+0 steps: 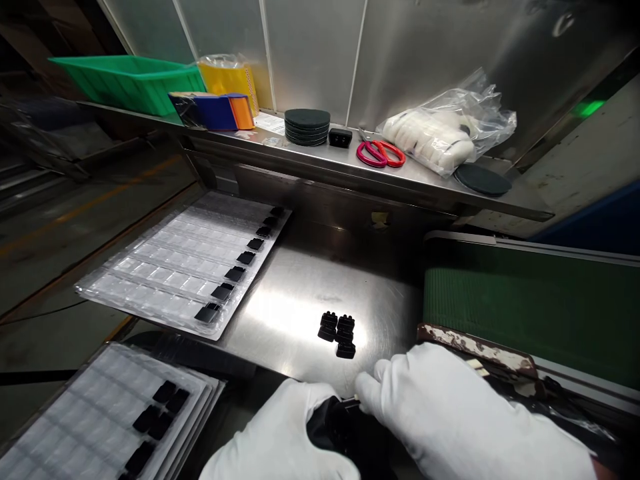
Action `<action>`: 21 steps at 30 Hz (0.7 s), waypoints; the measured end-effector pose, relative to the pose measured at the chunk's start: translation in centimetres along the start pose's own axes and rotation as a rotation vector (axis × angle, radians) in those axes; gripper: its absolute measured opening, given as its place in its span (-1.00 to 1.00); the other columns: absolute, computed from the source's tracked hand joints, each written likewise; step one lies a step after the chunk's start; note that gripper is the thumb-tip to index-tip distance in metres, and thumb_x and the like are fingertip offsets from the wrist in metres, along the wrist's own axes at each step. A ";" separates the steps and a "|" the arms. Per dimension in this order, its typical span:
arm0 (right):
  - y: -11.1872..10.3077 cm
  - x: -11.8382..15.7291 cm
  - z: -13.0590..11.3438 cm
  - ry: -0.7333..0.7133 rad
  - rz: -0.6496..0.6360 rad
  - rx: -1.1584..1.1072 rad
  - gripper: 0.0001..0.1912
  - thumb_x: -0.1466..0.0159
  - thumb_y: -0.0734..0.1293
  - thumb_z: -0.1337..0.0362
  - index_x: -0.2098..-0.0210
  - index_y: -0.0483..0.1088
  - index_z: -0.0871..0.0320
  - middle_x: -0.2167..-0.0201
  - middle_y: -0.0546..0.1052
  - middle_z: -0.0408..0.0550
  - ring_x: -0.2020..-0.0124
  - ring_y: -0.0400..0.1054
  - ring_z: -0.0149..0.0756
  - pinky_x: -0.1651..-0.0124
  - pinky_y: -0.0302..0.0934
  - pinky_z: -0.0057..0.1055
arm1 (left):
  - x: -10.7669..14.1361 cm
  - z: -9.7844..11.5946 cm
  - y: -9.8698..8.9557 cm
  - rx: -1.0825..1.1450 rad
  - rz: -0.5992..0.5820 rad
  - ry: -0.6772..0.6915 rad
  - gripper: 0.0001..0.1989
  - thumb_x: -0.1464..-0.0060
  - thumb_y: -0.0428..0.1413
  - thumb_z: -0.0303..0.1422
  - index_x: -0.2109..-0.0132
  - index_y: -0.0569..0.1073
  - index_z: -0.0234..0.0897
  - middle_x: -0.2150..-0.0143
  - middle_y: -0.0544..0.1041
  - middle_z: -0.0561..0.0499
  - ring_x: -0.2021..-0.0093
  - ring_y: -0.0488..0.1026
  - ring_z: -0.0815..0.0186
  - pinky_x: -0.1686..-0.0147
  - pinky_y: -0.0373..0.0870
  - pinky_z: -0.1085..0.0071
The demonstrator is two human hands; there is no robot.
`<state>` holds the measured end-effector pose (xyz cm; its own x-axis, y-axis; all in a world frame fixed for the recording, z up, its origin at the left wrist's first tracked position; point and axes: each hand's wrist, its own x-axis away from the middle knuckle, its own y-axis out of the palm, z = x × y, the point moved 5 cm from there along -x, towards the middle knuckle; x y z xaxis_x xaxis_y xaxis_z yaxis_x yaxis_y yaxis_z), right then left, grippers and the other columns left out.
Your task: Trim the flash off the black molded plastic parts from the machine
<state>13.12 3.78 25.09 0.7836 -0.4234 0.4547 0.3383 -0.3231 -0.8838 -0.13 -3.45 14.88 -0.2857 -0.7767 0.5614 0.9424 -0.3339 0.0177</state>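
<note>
Both hands wear white gloves at the lower edge of the head view. My left hand (285,437) is curled around a black plastic part (333,423), its lower side lost against the dark area below. My right hand (440,407) is closed, with thumb and fingertips pinched together at the upper edge of that part; what lies between them is too hidden to name. On the steel table just beyond my hands lie several small black plastic pieces (337,330) grouped together. A clear compartment tray (165,250) holds a row of similar black pieces along its right side.
Stacked trays (65,427) with some black pieces stand at lower left. A green conveyor belt (530,307) runs at right. Along the back shelf (320,157) are a green bin (125,83), black discs (307,127), red-handled scissors (380,153) and a bag of white gloves (435,137).
</note>
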 end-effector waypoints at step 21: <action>30.3 -2.2 7.4 0.928 0.413 -1.015 -0.63 -0.35 0.16 0.21 0.08 0.55 0.14 0.16 0.64 0.02 0.10 0.52 -0.07 0.00 0.35 -0.21 | -5.9 -16.0 -8.0 0.279 0.156 -0.396 -0.65 0.22 0.37 -0.21 0.43 0.42 -0.34 0.54 0.46 0.03 0.45 0.40 0.27 0.41 0.22 0.40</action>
<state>25.54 1.19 -3.47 -0.0187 -0.8953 0.4450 -0.6466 -0.3287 -0.6884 -8.71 -4.72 -1.81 -0.1006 -0.5256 0.8448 0.9946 -0.0324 0.0983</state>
